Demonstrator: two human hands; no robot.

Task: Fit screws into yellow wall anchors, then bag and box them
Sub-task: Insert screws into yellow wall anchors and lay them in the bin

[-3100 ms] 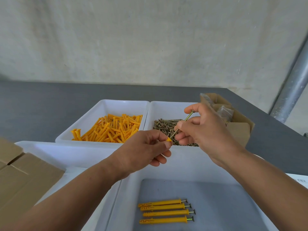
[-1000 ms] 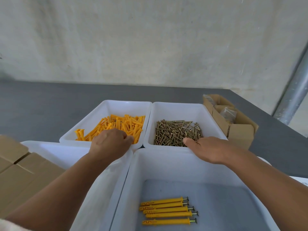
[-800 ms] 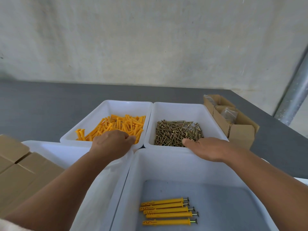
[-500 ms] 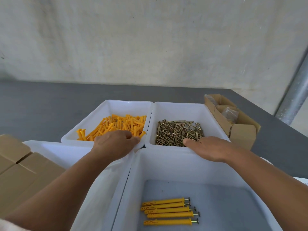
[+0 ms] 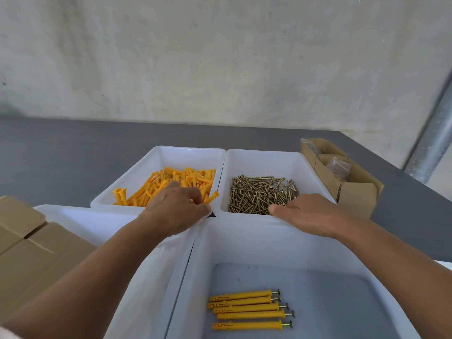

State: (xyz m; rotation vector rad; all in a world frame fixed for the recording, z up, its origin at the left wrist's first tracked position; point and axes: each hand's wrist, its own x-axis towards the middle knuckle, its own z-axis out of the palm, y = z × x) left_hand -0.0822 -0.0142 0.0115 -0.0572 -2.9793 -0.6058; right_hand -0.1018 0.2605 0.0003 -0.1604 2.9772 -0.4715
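Observation:
Loose yellow anchors point(image 5: 181, 177) fill the far left white bin point(image 5: 156, 152). The far right white bin point(image 5: 264, 152) holds a pile of brass screws point(image 5: 259, 192). My left hand point(image 5: 171, 211) reaches into the anchor bin, fingers curled, and one anchor point(image 5: 212, 196) sticks out from its fingertips over the rim. My right hand point(image 5: 308, 214) lies palm down on the near rim of the screw bin with its fingertips at the edge of the pile; its grip is hidden. Several anchors with screws fitted point(image 5: 247, 307) lie side by side in the near white bin point(image 5: 256, 241).
Another white bin point(image 5: 97, 221) lies under my left forearm. Flat cardboard boxes point(image 5: 29, 253) are stacked at the left. An open cardboard box point(image 5: 354, 199) with clear bags point(image 5: 338, 167) stands to the right of the screw bin. A metal pipe point(image 5: 430, 148) runs up the wall behind the grey table point(image 5: 73, 148).
Three seconds ago both hands held an anchor and a screw together. One more fitted anchor now lies in the near bin. Both hands have since reached into the far bins, and an anchor has risen at my left fingertips.

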